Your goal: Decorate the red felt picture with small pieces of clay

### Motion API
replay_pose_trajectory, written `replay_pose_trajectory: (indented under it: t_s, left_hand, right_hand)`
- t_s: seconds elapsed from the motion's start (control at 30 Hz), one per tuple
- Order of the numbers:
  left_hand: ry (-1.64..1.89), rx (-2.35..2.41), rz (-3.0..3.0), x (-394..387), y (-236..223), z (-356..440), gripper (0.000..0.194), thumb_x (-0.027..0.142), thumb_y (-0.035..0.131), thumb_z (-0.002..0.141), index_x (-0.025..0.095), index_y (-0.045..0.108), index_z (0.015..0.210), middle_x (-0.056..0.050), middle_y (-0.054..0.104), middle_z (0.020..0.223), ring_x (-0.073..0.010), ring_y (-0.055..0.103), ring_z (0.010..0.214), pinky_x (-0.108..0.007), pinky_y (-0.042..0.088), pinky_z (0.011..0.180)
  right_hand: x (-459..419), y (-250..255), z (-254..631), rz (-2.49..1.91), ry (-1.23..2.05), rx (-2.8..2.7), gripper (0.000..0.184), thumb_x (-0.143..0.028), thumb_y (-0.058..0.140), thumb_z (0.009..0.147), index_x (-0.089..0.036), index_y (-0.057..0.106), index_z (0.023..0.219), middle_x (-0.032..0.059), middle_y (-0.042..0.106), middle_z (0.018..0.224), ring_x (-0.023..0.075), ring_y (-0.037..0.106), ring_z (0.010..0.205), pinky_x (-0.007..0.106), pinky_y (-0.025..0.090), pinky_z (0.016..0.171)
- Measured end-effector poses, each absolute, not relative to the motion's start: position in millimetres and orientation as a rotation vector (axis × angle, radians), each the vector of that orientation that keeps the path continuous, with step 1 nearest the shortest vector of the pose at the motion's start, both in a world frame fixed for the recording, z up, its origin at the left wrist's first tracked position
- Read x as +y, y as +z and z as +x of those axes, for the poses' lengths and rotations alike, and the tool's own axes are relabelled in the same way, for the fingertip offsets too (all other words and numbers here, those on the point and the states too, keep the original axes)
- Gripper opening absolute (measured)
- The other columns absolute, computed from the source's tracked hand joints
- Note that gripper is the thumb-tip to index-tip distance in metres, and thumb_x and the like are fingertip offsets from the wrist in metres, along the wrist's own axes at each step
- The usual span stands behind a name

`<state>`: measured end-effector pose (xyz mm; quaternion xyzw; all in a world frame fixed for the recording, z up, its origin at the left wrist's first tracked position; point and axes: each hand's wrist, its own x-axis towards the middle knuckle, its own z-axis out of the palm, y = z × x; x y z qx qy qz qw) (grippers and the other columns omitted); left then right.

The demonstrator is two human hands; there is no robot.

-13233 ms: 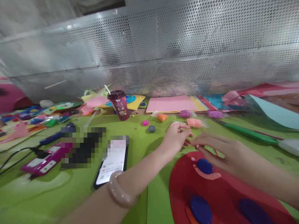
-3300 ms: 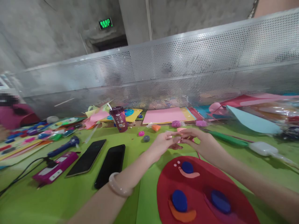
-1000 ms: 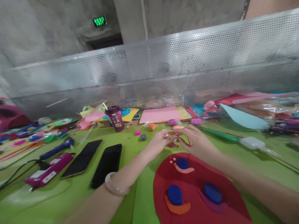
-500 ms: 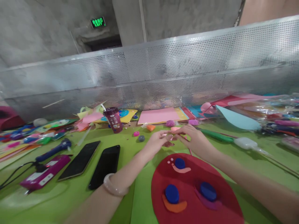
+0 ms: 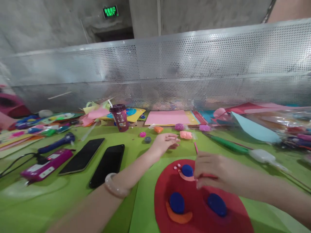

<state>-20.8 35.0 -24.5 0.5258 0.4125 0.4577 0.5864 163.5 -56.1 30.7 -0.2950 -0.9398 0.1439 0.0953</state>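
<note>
A red oval sheet (image 5: 233,213) lies on the green table (image 5: 73,207) in front of me. It bears three blue clay discs (image 5: 177,203), (image 5: 216,204), (image 5: 187,170); the left lower one has an orange crescent under it. My right hand (image 5: 213,171) rests on the sheet beside the top disc and its pink curved strip (image 5: 186,177), fingers closed on a thin pink stick (image 5: 195,148). My left hand (image 5: 164,142) hovers farther back, pinching a small pale clay piece (image 5: 173,138). A pink clay lump (image 5: 186,134) lies just beyond.
Two dark phones (image 5: 82,156), (image 5: 107,165), a magenta power bank (image 5: 46,164) and a blue tool (image 5: 57,142) lie at left. A dark cup (image 5: 119,117), small clay lumps, coloured paper (image 5: 167,117) and a green-handled tool (image 5: 225,144) line the perforated metal screen (image 5: 194,64).
My hands, joined above the sheet half a second ago, have parted. The right hand dropped down to the top blue disc with the stick; the left stayed back.
</note>
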Motion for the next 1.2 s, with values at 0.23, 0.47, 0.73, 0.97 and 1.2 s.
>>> replay_pose_trajectory:
  t_s: [0.23, 0.47, 0.73, 0.97, 1.2]
  left_hand:
    - [1.041, 0.968, 1.242, 33.8, -24.5, -24.7, 0.014, 0.010, 0.062, 0.076, 0.012, 0.063, 0.090, -0.010, 0.071, 0.088, -0.0102, 0.064, 0.064, -0.023, 0.051, 0.062]
    - [1.018, 1.031, 1.253, 30.2, -20.6, -24.7, 0.015, 0.008, 0.057, 0.080, 0.011, 0.061, 0.095, -0.011, 0.069, 0.094, -0.0094, 0.064, 0.067, -0.024, 0.051, 0.067]
    - [1.028, 1.034, 1.254, 31.9, -22.6, -25.3, 0.013, 0.009, 0.057, 0.080, 0.011, 0.061, 0.092, -0.011, 0.069, 0.092, -0.0102, 0.064, 0.066, -0.026, 0.051, 0.066]
    - [1.001, 1.020, 1.261, 32.0, -22.5, -24.8, 0.011, 0.009, 0.058, 0.080, 0.011, 0.060, 0.090, -0.012, 0.070, 0.091, -0.0104, 0.064, 0.066, -0.024, 0.050, 0.064]
    - [0.974, 1.017, 1.257, 30.0, -20.6, -24.3, 0.010, 0.010, 0.058, 0.080, 0.010, 0.059, 0.089, -0.012, 0.070, 0.089, -0.0098, 0.064, 0.064, -0.024, 0.050, 0.063]
  right_hand:
    - [-55.9, 14.2, 173.6, -0.941, 0.872, -2.622, 0.017, -0.022, 0.048, 0.089, -0.020, 0.063, 0.083, 0.0022, 0.061, 0.089, 0.0125, 0.056, 0.082, 0.024, 0.043, 0.073]
    - [-47.9, 10.6, 177.2, -1.006, 1.149, -2.510, 0.009, -0.026, 0.060, 0.082, -0.020, 0.065, 0.079, 0.0007, 0.060, 0.089, 0.0117, 0.057, 0.081, 0.022, 0.045, 0.072]
    - [-42.8, -1.2, 183.9, -0.958, 1.270, -2.468, 0.008, -0.029, 0.063, 0.080, -0.023, 0.069, 0.080, -0.0001, 0.051, 0.087, 0.0100, 0.056, 0.076, 0.020, 0.047, 0.067]
    - [-40.6, -7.2, 181.9, -0.955, 1.292, -2.451, 0.008, -0.031, 0.065, 0.078, -0.028, 0.072, 0.080, -0.0004, 0.047, 0.087, 0.0096, 0.055, 0.077, 0.021, 0.047, 0.069]
    - [-38.7, -8.1, 181.8, -0.931, 1.225, -2.493, 0.009, -0.032, 0.066, 0.077, -0.028, 0.073, 0.080, 0.0004, 0.046, 0.083, 0.0100, 0.053, 0.075, 0.019, 0.047, 0.063]
